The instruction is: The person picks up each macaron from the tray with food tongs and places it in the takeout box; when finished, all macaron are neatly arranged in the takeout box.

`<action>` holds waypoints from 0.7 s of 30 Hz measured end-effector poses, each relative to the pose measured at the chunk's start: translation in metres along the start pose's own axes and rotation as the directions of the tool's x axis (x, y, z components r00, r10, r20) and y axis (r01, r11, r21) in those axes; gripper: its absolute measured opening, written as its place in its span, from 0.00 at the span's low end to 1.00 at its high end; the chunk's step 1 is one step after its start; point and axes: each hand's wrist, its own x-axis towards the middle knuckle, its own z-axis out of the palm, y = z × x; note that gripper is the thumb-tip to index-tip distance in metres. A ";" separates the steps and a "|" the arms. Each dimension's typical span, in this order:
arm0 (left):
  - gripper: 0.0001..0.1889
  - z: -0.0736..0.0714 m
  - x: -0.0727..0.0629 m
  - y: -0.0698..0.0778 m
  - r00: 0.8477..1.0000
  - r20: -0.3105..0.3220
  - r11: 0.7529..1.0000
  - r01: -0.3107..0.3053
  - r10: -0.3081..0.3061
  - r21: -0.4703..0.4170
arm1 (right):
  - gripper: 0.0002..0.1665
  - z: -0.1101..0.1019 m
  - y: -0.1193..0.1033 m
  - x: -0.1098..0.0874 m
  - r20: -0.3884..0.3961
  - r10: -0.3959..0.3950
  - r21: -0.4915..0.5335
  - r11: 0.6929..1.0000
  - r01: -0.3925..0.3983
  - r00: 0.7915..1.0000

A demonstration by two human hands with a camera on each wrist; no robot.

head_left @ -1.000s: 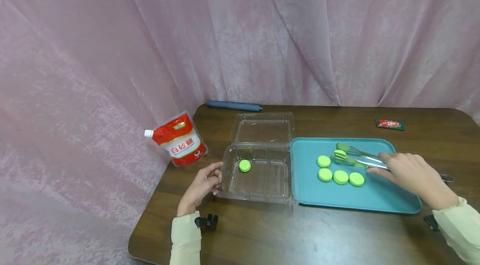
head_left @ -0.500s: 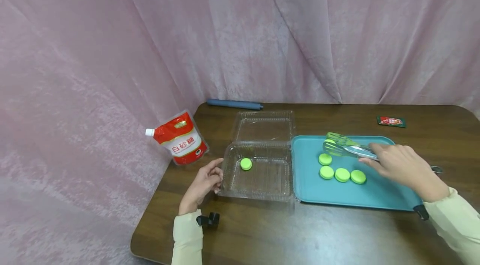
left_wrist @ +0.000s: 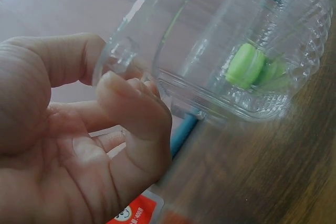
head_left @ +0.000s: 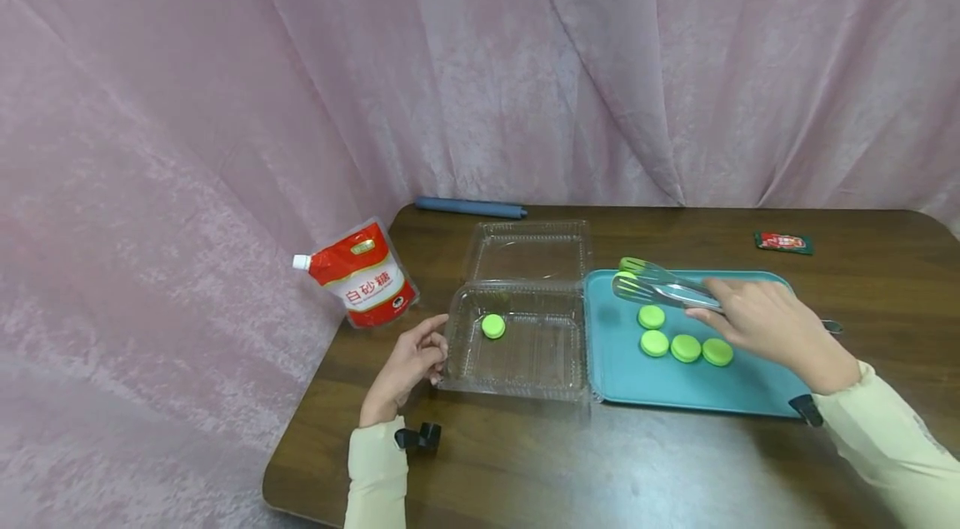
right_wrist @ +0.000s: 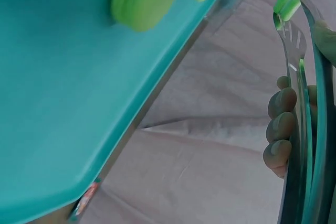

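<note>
My right hand (head_left: 768, 325) grips metal tongs (head_left: 678, 294) above the left part of the teal tray (head_left: 660, 387). Between the tong tips sits a green macaron (right_wrist: 287, 4), lifted clear of the tray, as the right wrist view shows. Several more green macarons (head_left: 686, 348) lie on the tray below. My left hand (head_left: 406, 366) pinches the left rim of a clear plastic clamshell box (head_left: 510, 386) between thumb and finger. One green macaron (head_left: 492, 326) rests inside the box, towards its left side; the hinged lid (head_left: 528, 260) lies folded back behind.
A red and white pouch (head_left: 365, 279) with a white cap is at the table's left edge. A blue-grey rod (head_left: 471, 207) lies along the back edge. Behind the tray is a small red and green packet (head_left: 783, 242). Box and tray stand side by side; a pink curtain hangs behind.
My right hand has moved left with the tongs, carrying a macaron up from the tray towards the box. The left hand stays at the box's rim.
</note>
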 end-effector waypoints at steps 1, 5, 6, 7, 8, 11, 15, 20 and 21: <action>0.32 0.000 0.000 0.000 1.000 -0.001 1.000 0.001 -0.001 0.000 | 0.22 0.000 -0.001 0.002 -0.001 -0.002 0.004 1.000 0.002 1.000; 0.32 0.000 0.000 0.000 1.000 -0.005 1.000 0.009 -0.009 -0.004 | 0.26 0.001 -0.008 0.010 -0.009 -0.019 0.023 1.000 0.019 1.000; 0.33 0.000 0.000 0.000 1.000 -0.008 1.000 0.010 -0.010 -0.003 | 0.27 0.002 -0.010 0.012 -0.011 -0.023 0.028 0.999 0.023 1.000; 0.33 0.000 0.000 0.000 1.000 -0.009 1.000 0.011 -0.011 -0.001 | 0.27 0.002 -0.012 0.014 -0.009 -0.025 0.034 0.999 0.025 1.000; 0.33 0.000 0.000 0.000 1.000 -0.011 1.000 0.014 -0.014 -0.005 | 0.27 0.003 -0.014 0.016 -0.004 -0.026 0.041 0.999 0.026 1.000; 0.33 0.000 0.000 0.000 1.000 -0.013 1.000 0.013 -0.013 -0.010 | 0.26 0.004 -0.022 0.024 0.027 -0.019 0.061 0.998 0.017 0.999; 0.33 0.001 0.000 0.000 1.000 -0.010 1.000 0.008 -0.008 -0.016 | 0.28 0.005 -0.030 0.034 0.083 0.003 0.085 0.996 -0.010 0.997; 0.33 0.002 0.001 -0.001 1.000 -0.016 1.000 0.006 -0.006 -0.011 | 0.26 0.010 -0.041 0.046 0.084 -0.017 0.100 0.995 0.009 0.996; 0.33 0.002 0.002 -0.001 1.000 -0.018 1.000 0.005 -0.005 -0.013 | 0.26 0.012 -0.043 0.048 0.080 -0.027 0.100 0.995 0.019 0.996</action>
